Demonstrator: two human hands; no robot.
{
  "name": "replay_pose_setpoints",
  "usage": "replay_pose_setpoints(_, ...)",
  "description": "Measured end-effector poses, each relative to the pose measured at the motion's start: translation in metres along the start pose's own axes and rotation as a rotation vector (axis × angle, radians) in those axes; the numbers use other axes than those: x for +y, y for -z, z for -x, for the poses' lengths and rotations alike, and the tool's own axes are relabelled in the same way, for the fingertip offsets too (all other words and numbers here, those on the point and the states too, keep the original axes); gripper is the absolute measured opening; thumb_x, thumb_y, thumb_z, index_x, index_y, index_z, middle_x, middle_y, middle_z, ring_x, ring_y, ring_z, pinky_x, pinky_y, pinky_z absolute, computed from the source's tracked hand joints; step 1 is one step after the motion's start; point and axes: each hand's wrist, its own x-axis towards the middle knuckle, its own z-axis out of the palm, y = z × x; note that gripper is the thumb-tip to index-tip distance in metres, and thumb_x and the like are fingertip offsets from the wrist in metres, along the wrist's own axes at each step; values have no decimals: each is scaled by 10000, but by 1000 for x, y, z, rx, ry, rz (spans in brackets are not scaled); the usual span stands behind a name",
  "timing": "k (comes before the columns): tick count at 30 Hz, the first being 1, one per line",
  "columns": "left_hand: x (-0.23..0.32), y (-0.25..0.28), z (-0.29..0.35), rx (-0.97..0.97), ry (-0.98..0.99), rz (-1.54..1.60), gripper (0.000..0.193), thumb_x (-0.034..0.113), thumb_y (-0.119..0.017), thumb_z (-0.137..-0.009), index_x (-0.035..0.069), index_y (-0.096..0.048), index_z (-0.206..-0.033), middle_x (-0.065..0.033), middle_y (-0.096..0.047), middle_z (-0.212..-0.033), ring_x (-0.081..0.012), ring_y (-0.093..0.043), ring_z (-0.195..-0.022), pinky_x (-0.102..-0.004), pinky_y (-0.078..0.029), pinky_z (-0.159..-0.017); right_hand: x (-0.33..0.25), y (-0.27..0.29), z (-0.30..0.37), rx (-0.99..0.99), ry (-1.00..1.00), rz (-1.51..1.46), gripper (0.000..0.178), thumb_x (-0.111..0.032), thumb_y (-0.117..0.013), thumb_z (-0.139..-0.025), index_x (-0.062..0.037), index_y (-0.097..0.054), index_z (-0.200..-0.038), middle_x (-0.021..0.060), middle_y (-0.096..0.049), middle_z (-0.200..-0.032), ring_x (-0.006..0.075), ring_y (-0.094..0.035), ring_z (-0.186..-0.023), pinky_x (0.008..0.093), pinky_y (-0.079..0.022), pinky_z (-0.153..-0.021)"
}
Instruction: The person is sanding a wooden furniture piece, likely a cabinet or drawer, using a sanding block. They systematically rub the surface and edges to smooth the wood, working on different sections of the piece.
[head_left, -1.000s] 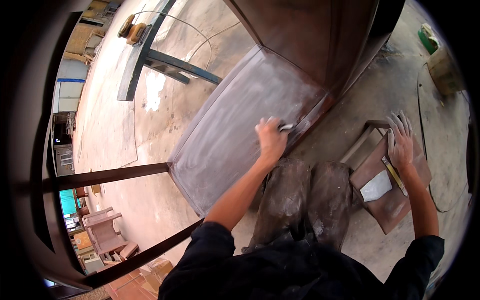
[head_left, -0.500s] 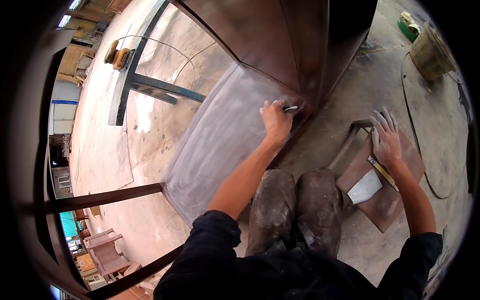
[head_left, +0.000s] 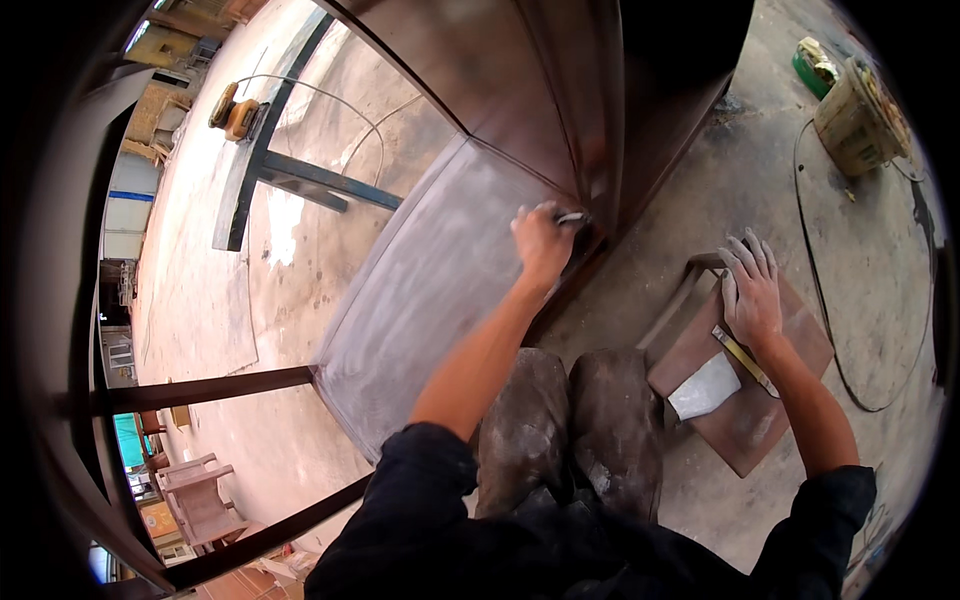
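Note:
My left hand (head_left: pixel 545 245) is closed around a small folded dark sheet (head_left: pixel 572 218) with a pale edge. It works at the inner corner of a brown wooden panel (head_left: pixel 430 270) with whitish dust and swirls, where the panel meets an upright side (head_left: pixel 535 100). My right hand (head_left: pixel 752 300), dusty at the fingertips, is open with fingers stretched out over a small brown stool (head_left: pixel 745 440); whether it touches the top cannot be told. On the stool lie a white angular sheet (head_left: pixel 705 388) and a narrow yellow tool (head_left: pixel 745 360).
An orange power sander (head_left: pixel 237 115) sits on a dark trestle (head_left: pixel 240 195) at the left, trailing a cord. Dark frame bars (head_left: pixel 220 388) cross the lower left. A dirty bucket (head_left: pixel 855 125), a green container (head_left: pixel 812 72) and a black cable (head_left: pixel 825 320) are at the right. Wooden chairs (head_left: pixel 203 505) stand behind.
My left hand stays by the panel's corner with the sheet, its forearm slightly blurred. The whole view has shifted a little; my right hand is still open over the stool.

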Motion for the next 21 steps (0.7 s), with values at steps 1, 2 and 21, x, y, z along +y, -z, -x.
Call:
replay_pose_setpoints(1, 4, 1, 0, 6, -14, -26, 209, 248, -777, -728, 58, -760, -813, -160, -699, -753, -357, -599, -839, -454, -434, -809, 1, -1, 1, 0, 4, 0, 362, -109, -539, -898, -38, -591, -1249, 132, -535, -1380, 357, -372, -1399, 498, -239, -1193)
replay_pose_setpoints(2, 8, 1, 0, 12, -27, -52, 207, 245, -775, -727, 58, -761, -815, -163, -698, -751, -358, -602, -832, -457, -439, -811, 1, -2, 3, 1, 8, -1, 361, -108, -537, -898, -38, -591, -1247, 132, -535, -1380, 357, -374, -1398, 499, -241, -1192)
replay_pose_setpoints(21, -17, 4, -44, -1, 315, -48, 161, 197, -685, -761, 78, -749, -849, -183, -687, -847, -369, -604, -944, -484, -436, -840, -4, -2, 1, -10, 2, -15, 344, -110, -528, -902, -19, -611, -1223, 148, -537, -1383, 377, -371, -1396, 522, -243, -1184)
